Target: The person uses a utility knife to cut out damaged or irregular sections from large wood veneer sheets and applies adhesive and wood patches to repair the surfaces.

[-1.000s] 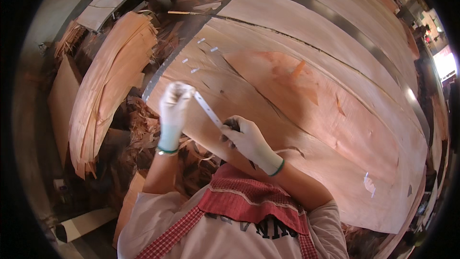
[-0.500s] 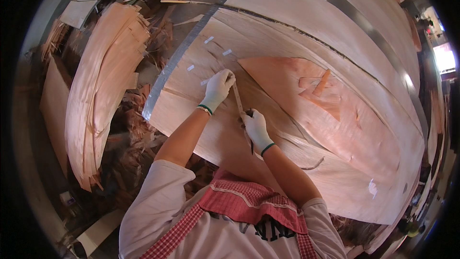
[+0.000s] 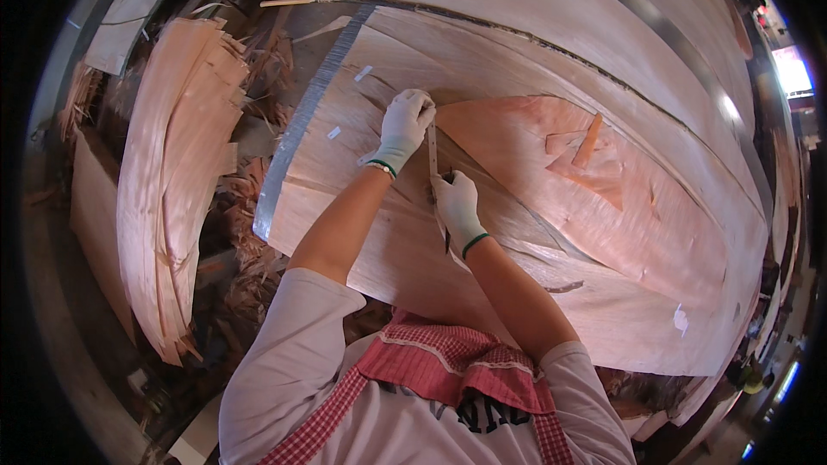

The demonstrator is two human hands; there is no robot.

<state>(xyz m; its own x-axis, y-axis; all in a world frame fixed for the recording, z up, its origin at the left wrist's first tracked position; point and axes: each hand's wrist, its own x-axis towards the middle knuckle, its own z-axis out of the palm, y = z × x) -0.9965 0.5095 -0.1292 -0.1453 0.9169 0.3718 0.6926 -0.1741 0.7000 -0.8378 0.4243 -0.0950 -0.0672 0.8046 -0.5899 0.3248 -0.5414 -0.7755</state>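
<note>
My left hand (image 3: 405, 125), in a white glove, pinches the upper end of a narrow pale strip of tape (image 3: 433, 153) with small dark dots along it. The strip runs taut down to my gloved right hand (image 3: 460, 211), whose fingers are closed round its lower part and a thin dark tool (image 3: 447, 244) I cannot name. Both hands are over a large pale wood veneer sheet (image 3: 336, 207). Short white tape pieces (image 3: 334, 133) stick to it left of my left hand. A reddish veneer piece (image 3: 646, 224) lies to the right, with torn scraps (image 3: 588, 146) on it.
A metal strip (image 3: 274, 181) edges the veneer's left side. A long thin stick (image 3: 482, 24) crosses beyond my hands. Stacked veneer (image 3: 168, 181) stands at the left among broken scraps (image 3: 250, 250). A curved twig-like piece (image 3: 567, 288) lies right of my right forearm.
My left hand has moved up and slightly right, still pinching the tape strip, which now stands more upright. My right hand has shifted only slightly, and the whole view has turned a little.
</note>
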